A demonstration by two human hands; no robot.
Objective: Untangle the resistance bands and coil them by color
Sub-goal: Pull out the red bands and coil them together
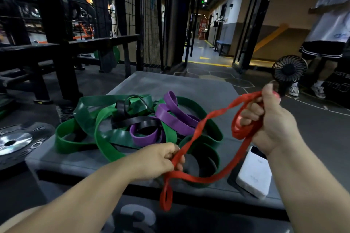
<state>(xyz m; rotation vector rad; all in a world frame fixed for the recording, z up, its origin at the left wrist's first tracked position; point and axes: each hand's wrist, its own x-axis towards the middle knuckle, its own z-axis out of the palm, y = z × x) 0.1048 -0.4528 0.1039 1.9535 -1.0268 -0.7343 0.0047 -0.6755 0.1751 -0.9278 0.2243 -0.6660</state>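
1. The left hand point(161, 159) pinches the red band point(212, 114) between thumb and curled fingers, low over the near part of the worktop point(170, 83).
2. The right hand point(269, 119) is raised to the right, its fingers curled round gathered turns of the same red band; how many turns it holds is hard to make out.
3. Between the hands the red band runs up in a twisted stretch. A second strand sags from the right hand down to the left, and a small loop hangs below the left hand past the worktop's front edge.
4. The other bands lie in a tangled heap on the worktop: green bands point(113, 137) outermost, with purple bands point(176, 121) and black bands point(136, 120) woven through the middle.
5. A white power bank point(253, 174) lies on the worktop's near right corner, under the right forearm.
6. A small black fan point(289, 70) shows just behind the right hand.
7. A weight plate point(15, 142) lies to the left, beside the worktop.
8. A person in a white shirt point(329, 15) stands at far right.
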